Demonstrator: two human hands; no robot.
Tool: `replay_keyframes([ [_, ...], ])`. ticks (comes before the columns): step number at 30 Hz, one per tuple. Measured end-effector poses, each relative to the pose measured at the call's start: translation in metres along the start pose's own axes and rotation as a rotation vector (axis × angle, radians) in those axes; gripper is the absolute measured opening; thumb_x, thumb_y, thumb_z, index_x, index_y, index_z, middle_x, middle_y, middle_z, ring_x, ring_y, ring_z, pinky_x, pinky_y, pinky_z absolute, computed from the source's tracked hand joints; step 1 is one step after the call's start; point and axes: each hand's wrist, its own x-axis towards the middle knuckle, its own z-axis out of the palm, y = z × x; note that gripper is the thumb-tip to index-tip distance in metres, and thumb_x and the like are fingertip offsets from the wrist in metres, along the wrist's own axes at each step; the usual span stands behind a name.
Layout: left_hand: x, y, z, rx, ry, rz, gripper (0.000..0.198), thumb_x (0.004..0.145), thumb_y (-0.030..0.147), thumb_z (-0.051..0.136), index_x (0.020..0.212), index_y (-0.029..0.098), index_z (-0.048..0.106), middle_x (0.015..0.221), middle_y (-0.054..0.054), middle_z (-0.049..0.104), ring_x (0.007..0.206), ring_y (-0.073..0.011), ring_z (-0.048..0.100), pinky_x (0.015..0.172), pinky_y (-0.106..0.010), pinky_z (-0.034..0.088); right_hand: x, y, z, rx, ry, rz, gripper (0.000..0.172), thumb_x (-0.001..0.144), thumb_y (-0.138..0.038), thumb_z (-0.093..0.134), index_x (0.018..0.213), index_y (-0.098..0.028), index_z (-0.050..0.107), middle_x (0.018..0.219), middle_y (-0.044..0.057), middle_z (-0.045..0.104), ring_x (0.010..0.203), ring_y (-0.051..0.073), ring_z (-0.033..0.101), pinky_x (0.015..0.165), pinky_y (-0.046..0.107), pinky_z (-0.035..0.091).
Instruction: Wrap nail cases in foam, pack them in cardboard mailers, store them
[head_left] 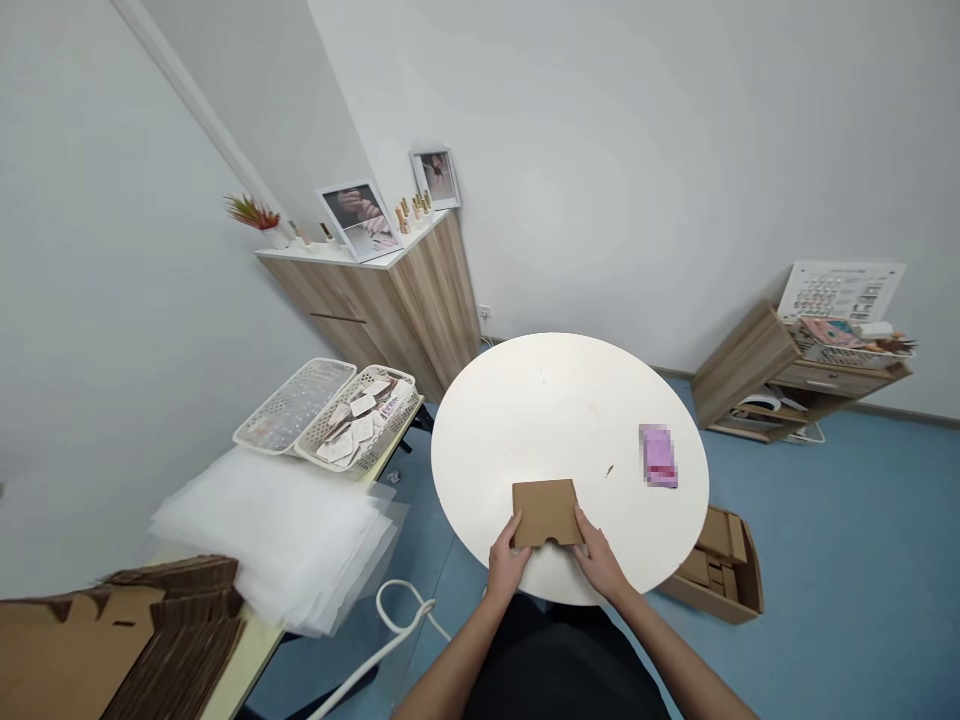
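Observation:
A small brown cardboard box (546, 510), its lid closed, is held at the near edge of the round white table (555, 400). A half-round notch shows at the middle of its front edge. My left hand (508, 560) grips the box's left side, thumb toward the front. On the opposite side my right hand (600, 558) is closed round the right edge. Whether the box rests on the table or is slightly raised, I cannot tell. Farther right on the tabletop lies a pixelated purple item (659, 456).
Left, a side table (251, 660) bears flat cardboard blanks (82, 640), white foam sheets (277, 530) and a basket of cards (364, 425). A carton of folded boxes (720, 570) stands on the floor at right. A white hose (375, 655) crosses the floor.

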Motion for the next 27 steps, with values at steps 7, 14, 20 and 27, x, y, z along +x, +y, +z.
replay_keyframes([
  [7, 0.009, 0.055, -0.018, -0.030, 0.074, -0.104, 0.053, 0.086, 0.037, 0.058, 0.136, 0.019, 0.053, 0.135, -0.009, 0.059, 0.120, -0.0242, 0.059, 0.099, -0.034, 0.049, 0.015, -0.055, -0.048, 0.211, 0.039, 0.065, 0.059, 0.094, -0.051, 0.038, 0.148, -0.028, 0.034, 0.143, 0.005, 0.051, 0.129, 0.024, 0.050, 0.107, 0.041, 0.040],
  [14, 0.038, 0.088, -0.027, 0.442, 0.053, -0.041, 0.045, 0.096, 0.029, 0.040, 0.138, 0.017, 0.051, 0.120, -0.012, 0.068, 0.108, -0.0252, 0.065, 0.088, -0.033, 0.050, 0.051, -0.068, -0.060, 0.050, 0.037, 0.204, 0.054, 0.097, -0.045, 0.026, 0.144, -0.024, 0.044, 0.128, 0.007, 0.063, 0.115, 0.025, 0.060, 0.095, 0.037, 0.046],
  [20, 0.071, 0.099, -0.031, 0.719, 0.007, -0.045, 0.048, 0.098, 0.020, 0.032, 0.145, 0.015, 0.040, 0.100, -0.014, 0.073, 0.096, -0.0258, 0.067, 0.084, -0.035, 0.046, 0.088, -0.073, -0.070, 0.041, -0.006, 0.256, 0.047, 0.096, -0.038, 0.032, 0.134, -0.024, 0.056, 0.127, 0.006, 0.064, 0.117, 0.022, 0.058, 0.095, 0.033, 0.047],
  [27, 0.097, 0.099, -0.040, 0.544, -0.070, -0.059, 0.036, 0.094, 0.019, 0.041, 0.126, 0.020, 0.059, 0.111, -0.012, 0.069, 0.109, -0.0268, 0.062, 0.091, -0.038, 0.044, 0.113, -0.077, -0.095, 0.334, -0.218, 0.447, 0.036, 0.091, -0.039, 0.050, 0.122, -0.025, 0.064, 0.120, 0.006, 0.067, 0.091, 0.018, 0.069, 0.070, 0.026, 0.054],
])
